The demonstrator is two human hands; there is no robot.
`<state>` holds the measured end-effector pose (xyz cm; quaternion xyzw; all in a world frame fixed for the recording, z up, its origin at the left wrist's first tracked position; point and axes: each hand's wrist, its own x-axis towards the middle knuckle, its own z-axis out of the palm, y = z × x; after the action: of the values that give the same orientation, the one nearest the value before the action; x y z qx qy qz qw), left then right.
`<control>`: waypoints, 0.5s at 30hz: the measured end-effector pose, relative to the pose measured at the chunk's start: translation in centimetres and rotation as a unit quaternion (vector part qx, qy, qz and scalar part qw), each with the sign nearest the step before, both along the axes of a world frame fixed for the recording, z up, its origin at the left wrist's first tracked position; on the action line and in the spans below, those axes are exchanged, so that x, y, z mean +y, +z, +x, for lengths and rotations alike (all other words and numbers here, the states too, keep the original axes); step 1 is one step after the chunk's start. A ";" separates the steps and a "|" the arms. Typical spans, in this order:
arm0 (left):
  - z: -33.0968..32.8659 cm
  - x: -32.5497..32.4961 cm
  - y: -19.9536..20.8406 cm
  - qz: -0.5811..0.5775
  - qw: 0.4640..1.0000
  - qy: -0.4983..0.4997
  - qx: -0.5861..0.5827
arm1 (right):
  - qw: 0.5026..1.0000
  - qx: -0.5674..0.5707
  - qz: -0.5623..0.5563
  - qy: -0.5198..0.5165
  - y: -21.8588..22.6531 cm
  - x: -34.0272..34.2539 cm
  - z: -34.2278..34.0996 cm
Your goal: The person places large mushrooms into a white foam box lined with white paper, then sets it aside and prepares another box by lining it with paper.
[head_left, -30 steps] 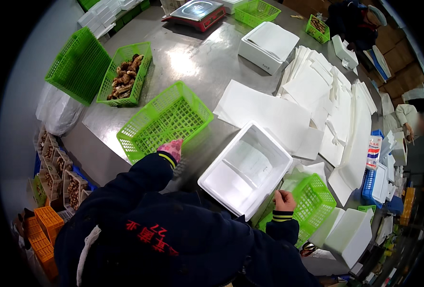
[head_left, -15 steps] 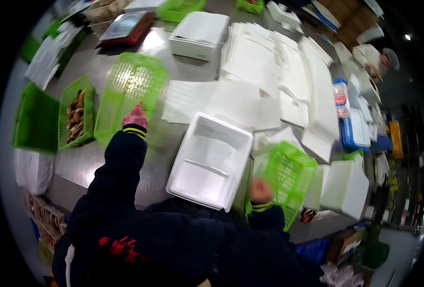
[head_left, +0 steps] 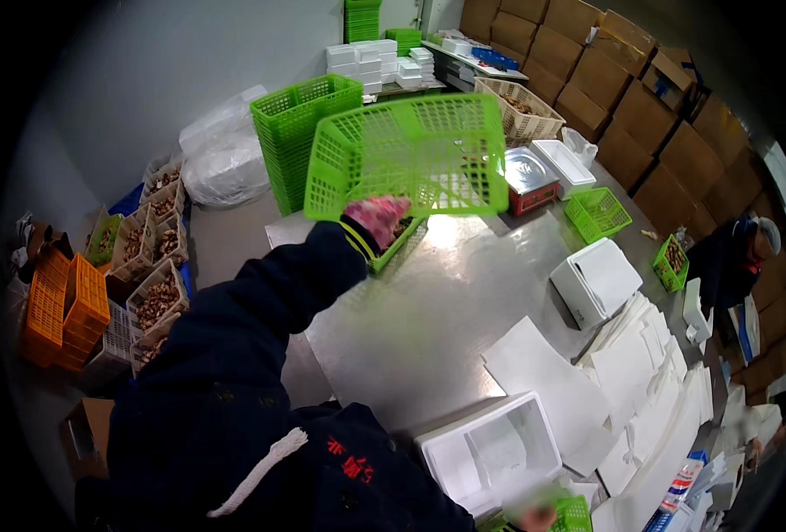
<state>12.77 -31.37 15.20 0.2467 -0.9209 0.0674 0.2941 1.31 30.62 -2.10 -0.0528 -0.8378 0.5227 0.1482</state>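
My left hand (head_left: 377,220), in a pink patterned glove, grips the near edge of an empty green plastic basket (head_left: 406,160), held up and tilted above the table. Partly hidden under it is another green basket (head_left: 399,246) with brown pieces inside. Left of the lifted basket stands a tall stack of green baskets (head_left: 288,146). At the lower edge my right hand (head_left: 536,517) is smeared by motion, its fingers unclear, beside a green basket (head_left: 574,514). Close to that hand stands an open white foam box (head_left: 492,452).
White sheets (head_left: 641,381) lie layered right of the foam box. A closed white foam box (head_left: 595,282), a red scale (head_left: 530,182) and smaller green baskets (head_left: 598,215) stand farther back. Crates of brown pieces (head_left: 156,301) line the left. A person (head_left: 730,266) is at the far right.
My left hand has raised the green basket off the table toward the stack of baskets. The view has swung left, so the foam box and right hand now sit lower right.
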 end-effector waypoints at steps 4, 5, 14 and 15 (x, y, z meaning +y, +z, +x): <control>3.8 -13.0 1.3 -0.114 0.986 0.107 0.051 | 0.997 0.045 0.035 -0.056 2.5 -1.9 0.2; 3.5 -15.9 2.2 -0.092 0.984 0.145 0.045 | 0.991 0.079 0.092 -0.065 1.9 -1.3 -0.1; 4.8 -39.2 9.0 0.118 0.959 0.256 -0.035 | 0.992 0.066 0.101 -0.041 2.5 -9.9 4.2; 5.6 -40.6 9.1 0.124 0.948 0.282 -0.076 | 0.995 0.056 0.075 -0.030 3.5 -12.0 5.0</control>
<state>18.41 -71.99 24.27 0.5255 -0.8342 0.0514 0.1593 6.28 18.65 1.38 -0.0370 -0.8631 0.4559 0.2142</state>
